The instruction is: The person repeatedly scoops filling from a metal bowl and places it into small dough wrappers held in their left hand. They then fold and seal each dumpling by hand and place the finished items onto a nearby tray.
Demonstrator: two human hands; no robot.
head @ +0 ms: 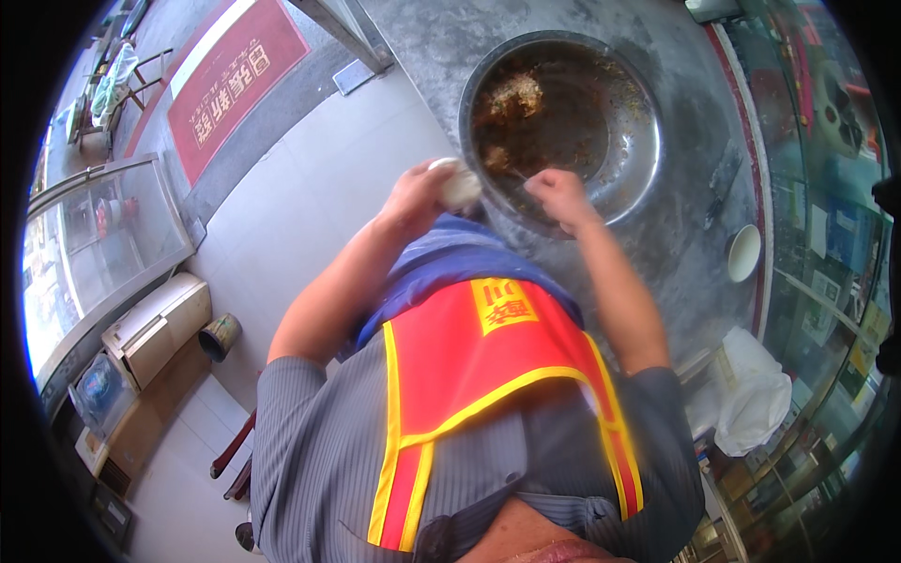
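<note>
My left hand (415,197) holds a round white piece (461,186), which looks like dough, just left of a metal basin's rim. Its exact shape is blurred. The wide steel basin (644,155) stands on a grey tabletop. Inside it, a heap of pale minced filling (519,95) clings to the far left side, with brownish smears and bits around the wall. Over the basin's near edge, my right hand (561,197) pinches a thin utensil (519,172), mostly covered by the fingers. A small lump of filling (497,158) is near its far end.
A white bowl (744,253) sits to the right, near a flat-bladed tool (723,183). Along the right runs a glass-fronted case (830,232), with white plastic bags (753,401) near me. At left are a bin (219,336), a glass door (134,218) and a red mat (239,84).
</note>
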